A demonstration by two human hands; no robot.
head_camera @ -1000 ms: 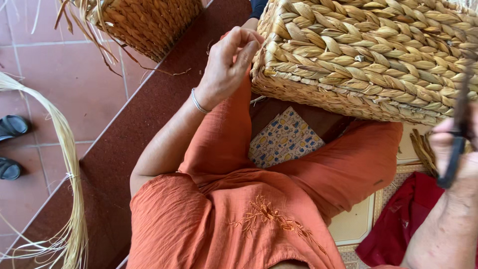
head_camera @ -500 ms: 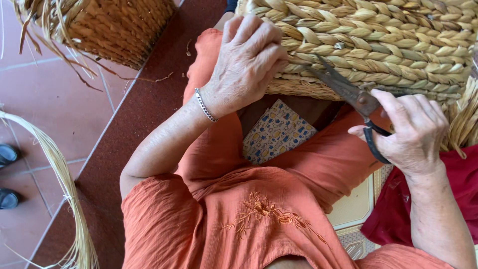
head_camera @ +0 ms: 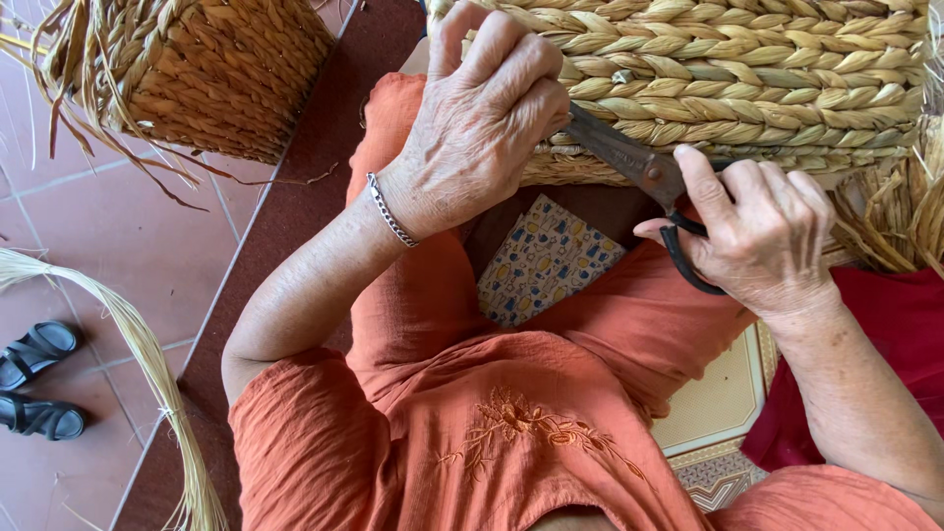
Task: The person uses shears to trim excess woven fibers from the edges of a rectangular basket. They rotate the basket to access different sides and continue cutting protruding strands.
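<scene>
Overhead, 2 hands, 1 scissors (head_camera: 639, 167), 2 baskets, 2 sandals.

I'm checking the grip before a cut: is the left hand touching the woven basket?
Touching. The head view shows the left hand pressed flat on the woven basket, fingers curled over its braided side.

Left hand (head_camera: 487, 113) lies palm-down, fingers curled forward, a chain bracelet at its wrist, forearm bare. Right hand (head_camera: 762, 231) is closed in a grip, index finger extended, thumb tucked below.
</scene>
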